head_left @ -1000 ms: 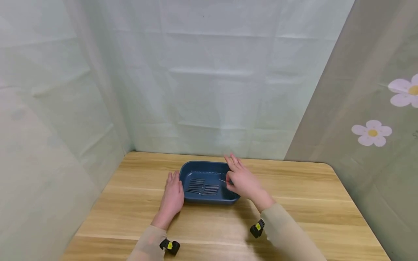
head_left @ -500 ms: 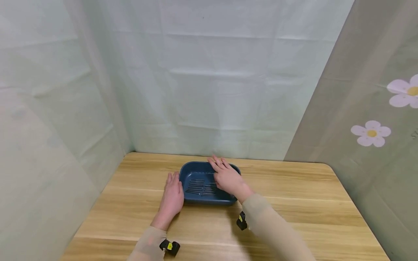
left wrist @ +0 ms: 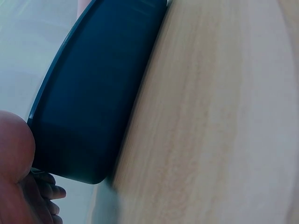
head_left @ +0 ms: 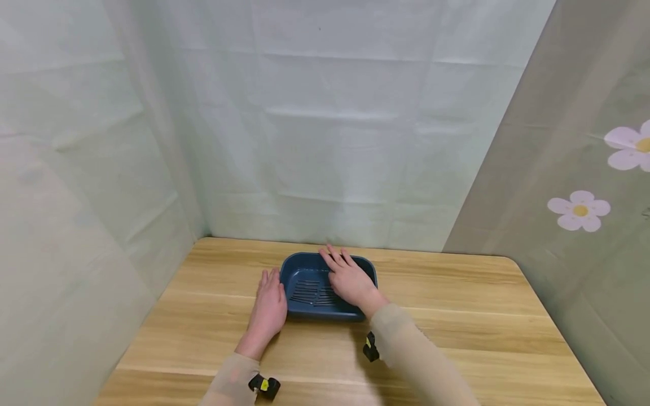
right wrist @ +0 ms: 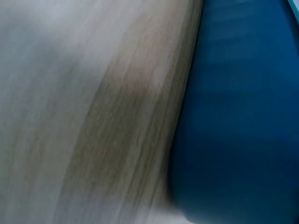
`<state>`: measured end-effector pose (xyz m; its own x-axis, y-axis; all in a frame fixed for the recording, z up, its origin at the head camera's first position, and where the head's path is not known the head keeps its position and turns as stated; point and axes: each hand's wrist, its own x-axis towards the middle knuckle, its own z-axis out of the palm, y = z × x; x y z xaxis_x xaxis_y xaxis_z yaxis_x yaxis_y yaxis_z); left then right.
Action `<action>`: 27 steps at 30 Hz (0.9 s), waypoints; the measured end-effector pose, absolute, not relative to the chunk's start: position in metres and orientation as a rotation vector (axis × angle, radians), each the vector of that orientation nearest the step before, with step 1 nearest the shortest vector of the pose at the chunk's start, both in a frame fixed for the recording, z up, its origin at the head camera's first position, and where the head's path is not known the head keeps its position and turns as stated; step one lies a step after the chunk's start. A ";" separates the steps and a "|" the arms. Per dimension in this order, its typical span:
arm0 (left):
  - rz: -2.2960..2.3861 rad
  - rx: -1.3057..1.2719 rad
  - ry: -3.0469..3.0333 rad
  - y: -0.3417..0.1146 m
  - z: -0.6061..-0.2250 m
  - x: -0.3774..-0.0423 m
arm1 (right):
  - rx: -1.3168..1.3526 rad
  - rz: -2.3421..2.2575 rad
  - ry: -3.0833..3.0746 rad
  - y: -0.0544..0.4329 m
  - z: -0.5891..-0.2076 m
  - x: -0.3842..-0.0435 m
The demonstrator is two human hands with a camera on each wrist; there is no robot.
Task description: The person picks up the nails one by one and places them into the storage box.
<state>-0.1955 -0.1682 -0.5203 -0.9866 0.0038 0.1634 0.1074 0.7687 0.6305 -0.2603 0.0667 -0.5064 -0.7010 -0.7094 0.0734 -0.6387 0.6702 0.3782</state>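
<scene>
A dark blue rectangular tray (head_left: 303, 316) sits on the wooden table, with thin dark metal nails (head_left: 306, 290) lying in two rows inside. My left hand (head_left: 270, 304) rests along the tray's left wall, fingers straight and pointing away; its thumb side also shows by the tray wall (left wrist: 93, 93) in the left wrist view. My right hand (head_left: 351, 283) is over the tray, above the right row. Its outer fingers spread toward the far rim, while thumb and index finger point down in a pinch at the nails. The pinched nail is hidden behind the hand.
The wooden table (head_left: 482, 321) extends to both sides and in front of the tray. A pale cloth (head_left: 345, 141) hangs close behind the table's far edge, with flower-printed cloth (head_left: 580, 211) on the right. Each wrist carries a small black camera (head_left: 265, 385).
My right hand has carried a pinched nail leftward from the tray's right side to over the right row, then shifted slightly further left. My left hand has stayed at the tray's left wall.
</scene>
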 end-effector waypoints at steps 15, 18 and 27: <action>-0.980 -0.095 -2.821 -0.172 -0.518 -0.198 | 1.083 -0.278 -2.758 0.068 -0.503 -0.260; -0.983 -0.102 -2.823 -0.173 -0.517 -0.201 | 1.059 -0.075 -2.775 0.078 -0.495 -0.254; -1.148 -0.151 -2.761 -0.181 -0.515 -0.210 | 0.951 0.645 -2.482 0.151 -0.474 -0.218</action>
